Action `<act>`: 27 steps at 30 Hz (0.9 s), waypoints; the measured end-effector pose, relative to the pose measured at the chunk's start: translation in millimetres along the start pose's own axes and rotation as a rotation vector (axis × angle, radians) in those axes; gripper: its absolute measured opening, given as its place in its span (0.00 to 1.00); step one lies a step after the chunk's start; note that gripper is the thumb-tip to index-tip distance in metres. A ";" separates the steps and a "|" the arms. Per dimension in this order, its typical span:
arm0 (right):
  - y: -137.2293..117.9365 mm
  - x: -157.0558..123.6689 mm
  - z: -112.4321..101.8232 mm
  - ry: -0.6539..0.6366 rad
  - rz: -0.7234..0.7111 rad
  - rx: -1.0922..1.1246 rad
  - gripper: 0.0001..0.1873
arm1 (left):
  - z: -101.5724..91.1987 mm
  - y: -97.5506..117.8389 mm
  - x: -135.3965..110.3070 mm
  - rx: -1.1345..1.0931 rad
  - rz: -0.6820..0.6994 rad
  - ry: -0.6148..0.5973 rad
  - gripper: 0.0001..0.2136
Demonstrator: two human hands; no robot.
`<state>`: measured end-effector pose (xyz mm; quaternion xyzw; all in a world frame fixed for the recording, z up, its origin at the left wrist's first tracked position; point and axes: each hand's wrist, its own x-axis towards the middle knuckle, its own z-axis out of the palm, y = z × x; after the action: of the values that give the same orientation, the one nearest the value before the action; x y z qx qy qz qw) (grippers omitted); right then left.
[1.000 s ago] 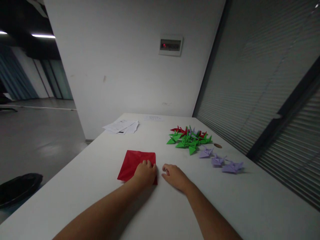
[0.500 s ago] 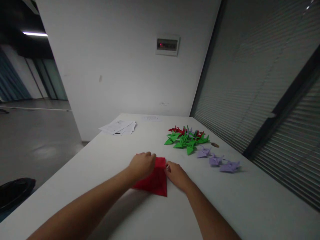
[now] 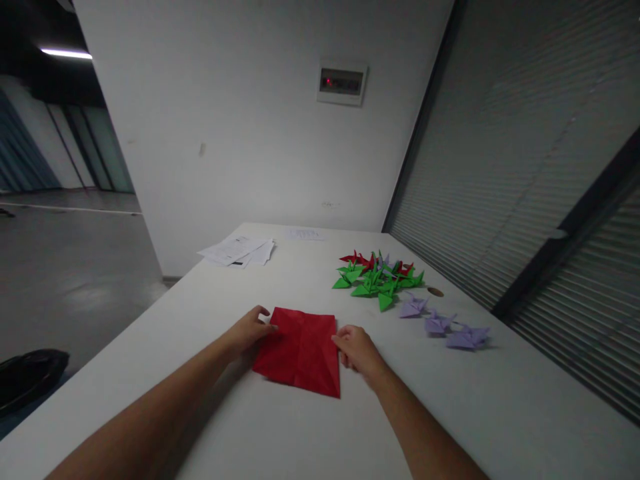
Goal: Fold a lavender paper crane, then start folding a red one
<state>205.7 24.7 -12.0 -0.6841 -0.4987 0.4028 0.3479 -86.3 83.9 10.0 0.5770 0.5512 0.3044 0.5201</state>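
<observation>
A creased square of red origami paper (image 3: 303, 353) lies on the white table in front of me. At its left edge is my left hand (image 3: 250, 332), fingers apart, with the thumb touching the sheet. My right hand (image 3: 356, 347) pinches the right edge of the paper between thumb and index finger. Beyond it, to the right, sits a cluster of green paper cranes (image 3: 373, 283), with red paper cranes (image 3: 360, 260) behind them. Several lilac paper cranes (image 3: 439, 324) stand in a slanting row right of my right hand.
Printed sheets (image 3: 235, 251) lie at the table's far left, and another paper (image 3: 305, 234) is by the wall. A round hole (image 3: 435, 292) is in the table near the window blinds (image 3: 500, 187). A black-lined bin (image 3: 33, 377) stands left of the table.
My left hand has moved off the top of the red paper to its left edge, uncovering the sheet. My right hand stays at the right edge. The view has shifted slightly.
</observation>
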 end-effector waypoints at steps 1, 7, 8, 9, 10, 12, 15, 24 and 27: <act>0.3 0.4 -0.3 -0.015 0.020 0.041 0.10 | -0.7 0.9 -2.4 -0.022 -0.008 -0.005 0.26; -2.7 -3.2 -4.4 -0.086 0.059 0.137 0.10 | -2.9 -2.7 -0.9 -0.085 0.003 0.038 0.28; -3.4 -4.3 -4.6 -0.095 0.054 0.148 0.11 | -2.9 -4.9 0.7 -0.091 0.015 0.046 0.28; -4.0 -5.4 -4.7 -0.101 0.047 0.166 0.11 | -2.8 -6.9 2.2 -0.094 0.025 0.053 0.28; -4.5 -6.3 -4.6 -0.107 0.039 0.186 0.13 | -2.8 -8.5 3.3 -0.100 0.029 0.058 0.27; -4.8 -7.4 -4.3 -0.113 0.020 0.226 0.15 | -2.7 -9.8 4.2 -0.136 0.030 0.056 0.26; -3.4 -6.1 -4.1 -0.109 -0.017 0.266 0.16 | -2.6 -7.7 2.8 -0.195 0.035 0.056 0.24; 0.2 3.2 -6.9 0.046 -0.173 0.438 0.19 | 0.1 -9.2 5.8 -0.215 0.113 0.051 0.18; -0.8 2.4 -8.1 0.074 -0.188 0.452 0.20 | 1.4 -10.8 7.0 -0.247 0.153 0.064 0.16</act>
<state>213.0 26.6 -8.3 -0.5537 -0.4445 0.4447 0.5461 -87.0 88.6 -2.0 0.5388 0.4803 0.4271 0.5446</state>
